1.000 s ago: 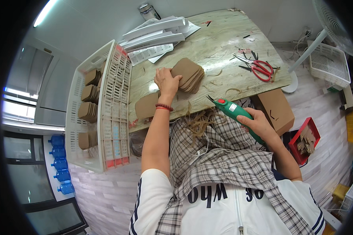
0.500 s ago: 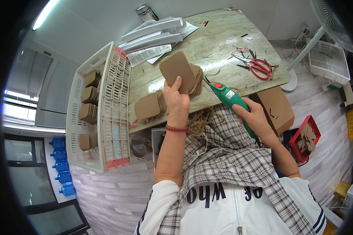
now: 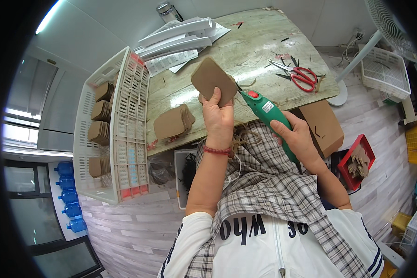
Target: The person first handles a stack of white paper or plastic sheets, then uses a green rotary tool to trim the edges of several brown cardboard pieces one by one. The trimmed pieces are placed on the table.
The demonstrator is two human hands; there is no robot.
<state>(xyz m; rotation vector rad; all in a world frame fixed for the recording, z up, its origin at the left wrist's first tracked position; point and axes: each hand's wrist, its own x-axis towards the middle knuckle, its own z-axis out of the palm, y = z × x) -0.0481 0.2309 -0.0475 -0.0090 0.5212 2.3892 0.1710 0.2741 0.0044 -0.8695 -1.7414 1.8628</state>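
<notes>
My left hand (image 3: pixel 218 118) pinches a flat brown pad with rounded corners (image 3: pixel 211 78), thumb on its face, above the table's near edge. In my right hand (image 3: pixel 297 139) is a green handheld power tool (image 3: pixel 269 112) with a red button, its handle wrapped by the fingers. The tool's narrow dark tip is at the pad's right edge; whether it touches I cannot tell. To the left of my left hand lies a fanned pile of similar brown pads (image 3: pixel 171 122). The second pile, behind the held pad, is mostly hidden.
A white plastic crate (image 3: pixel 117 178) holding several pad stacks stands left of the table (image 3: pixel 245 44). Papers (image 3: pixel 176 46) lie at the back left. Red-handled scissors (image 3: pixel 304 78) and dark scraps lie on the right. A cardboard box (image 3: pixel 326 127) and red tray (image 3: pixel 342 167) stand lower right.
My left hand has moved right and turned the pad slightly. The tool has shifted a little left, so its tip is now at the pad's edge. The view has shifted slightly.
</notes>
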